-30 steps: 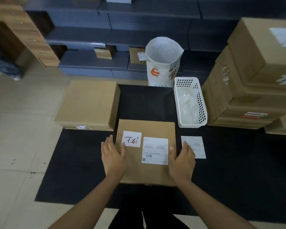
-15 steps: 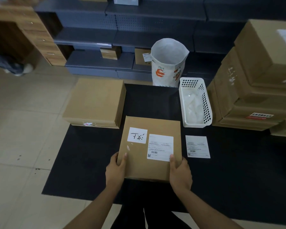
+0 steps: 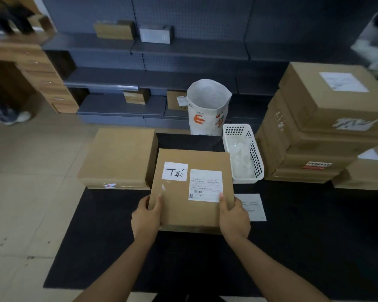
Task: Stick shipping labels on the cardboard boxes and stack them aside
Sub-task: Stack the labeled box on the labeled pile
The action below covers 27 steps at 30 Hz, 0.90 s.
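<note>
Two hands are gripping the labelled cardboard box by its near corners: the left hand is wrapping the left edge with its thumb on top, and the right hand is doing likewise on the right, its thumb touching the corner of the shipping label. The box appears to be hanging just above the black mat, its far edge overlapping the white basket and the plain box on the left. A spare label sheet is lying on the mat, partly under the right hand. The stack of labelled boxes is standing well to the right. Holding only the near edge is risky: the far end could dip and knock the basket, or the box could slip free while swinging toward the stack.
</note>
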Available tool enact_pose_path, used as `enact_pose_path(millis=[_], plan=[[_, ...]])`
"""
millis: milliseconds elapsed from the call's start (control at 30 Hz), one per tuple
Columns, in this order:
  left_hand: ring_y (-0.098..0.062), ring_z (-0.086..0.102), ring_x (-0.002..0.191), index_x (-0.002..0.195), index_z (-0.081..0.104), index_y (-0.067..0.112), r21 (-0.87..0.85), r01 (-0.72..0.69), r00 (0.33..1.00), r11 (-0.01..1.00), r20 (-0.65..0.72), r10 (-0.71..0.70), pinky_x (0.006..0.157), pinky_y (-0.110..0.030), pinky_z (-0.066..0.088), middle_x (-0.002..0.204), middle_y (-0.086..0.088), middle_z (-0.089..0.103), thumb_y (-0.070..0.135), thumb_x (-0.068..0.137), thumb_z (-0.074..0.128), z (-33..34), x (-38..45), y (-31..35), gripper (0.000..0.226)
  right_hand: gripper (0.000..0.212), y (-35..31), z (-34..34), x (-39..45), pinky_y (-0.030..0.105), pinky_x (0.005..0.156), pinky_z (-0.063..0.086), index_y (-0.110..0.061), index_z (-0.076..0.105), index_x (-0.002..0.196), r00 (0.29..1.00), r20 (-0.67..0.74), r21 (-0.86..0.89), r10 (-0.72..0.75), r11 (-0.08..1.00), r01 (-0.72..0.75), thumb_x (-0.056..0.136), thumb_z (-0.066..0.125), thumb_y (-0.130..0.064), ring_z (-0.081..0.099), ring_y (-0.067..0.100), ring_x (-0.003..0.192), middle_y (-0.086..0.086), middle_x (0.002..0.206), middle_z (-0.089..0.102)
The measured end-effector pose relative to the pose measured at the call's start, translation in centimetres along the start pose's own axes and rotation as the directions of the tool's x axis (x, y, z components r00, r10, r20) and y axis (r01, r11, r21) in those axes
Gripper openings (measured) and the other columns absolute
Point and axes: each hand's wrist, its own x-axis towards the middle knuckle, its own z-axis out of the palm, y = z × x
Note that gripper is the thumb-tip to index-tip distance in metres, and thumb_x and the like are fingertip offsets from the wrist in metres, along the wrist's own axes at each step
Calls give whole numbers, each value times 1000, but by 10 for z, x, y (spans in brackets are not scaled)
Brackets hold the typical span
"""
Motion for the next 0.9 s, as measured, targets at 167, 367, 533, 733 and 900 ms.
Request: enact_pose_path(millis=[167,367,533,733,900], plan=[[-17,57,95,128,55,22,12,-99,994,995,51,99,84,-36,49,108,3,63,60,88,50,2,6,22,55,68,-6,-12,-5,41,87,49,-15,50,127,996,-66,29,51,998,-49,89,34,-69,59,27,104,9,113,63],[-18,56,95,131,53,22,26,-210,962,977,184,202,84,-37,48,111,0,63,62,87,48,10,0,28,60,73,15,-31,-33,41,85,51,-19,51,129,973,-181,137,142,984,-118,84,35,-75,61,23,99,4,111,63],[-17,52,89,128,55,23,80,-312,905,947,329,270,80,-35,45,101,2,60,62,88,46,38,-29,39,56,73,57,-56,-65,37,82,50,-21,49,132,891,-284,253,355,924,-287,84,37,-75,58,20,96,1,109,62],[-18,57,88,123,57,26,37,-489,722,872,578,380,81,-37,49,94,5,60,61,88,48,96,-102,63,51,65,123,-113,-108,34,79,41,-15,48,134,721,-402,448,565,808,-383,91,40,-64,57,29,105,10,119,62],[-21,57,99,126,56,24,-3,-598,535,801,744,402,88,-40,47,111,-1,62,62,88,47,154,-201,68,54,64,200,-171,-157,33,73,43,-19,53,128,528,-479,534,701,710,-459,89,38,-68,61,29,99,6,111,67]])
